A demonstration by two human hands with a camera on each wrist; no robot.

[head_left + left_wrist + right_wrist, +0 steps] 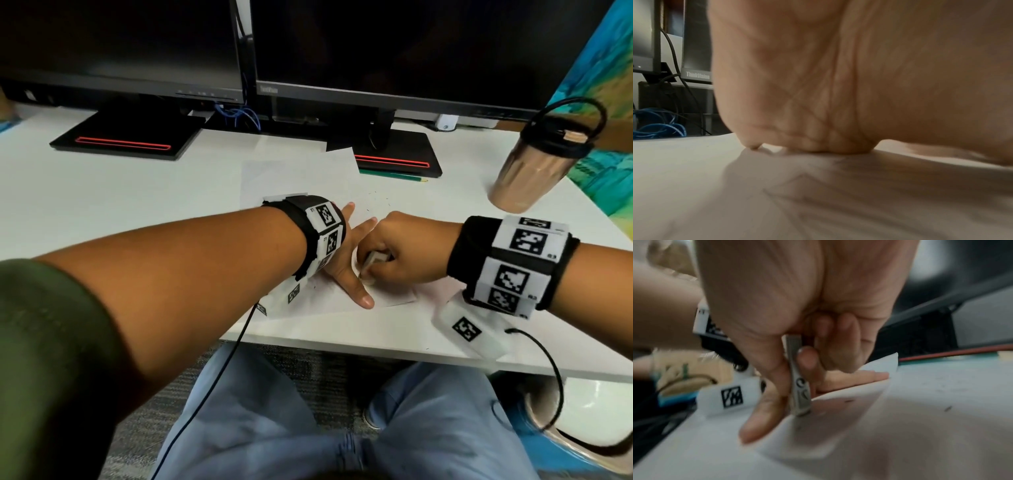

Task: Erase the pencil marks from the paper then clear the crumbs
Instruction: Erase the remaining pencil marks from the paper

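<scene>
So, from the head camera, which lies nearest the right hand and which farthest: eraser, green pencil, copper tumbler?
1. White block eraser, held in the right hand.
2. Copper metal tumbler, off to the right.
3. Green pencil, ahead by the monitor base; nearly level with the tumbler.

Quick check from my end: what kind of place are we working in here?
Most likely an office desk. Two dark monitors stand on stands at the back of a white desk, with blue network cables behind them and a metal travel tumbler to the right.
</scene>
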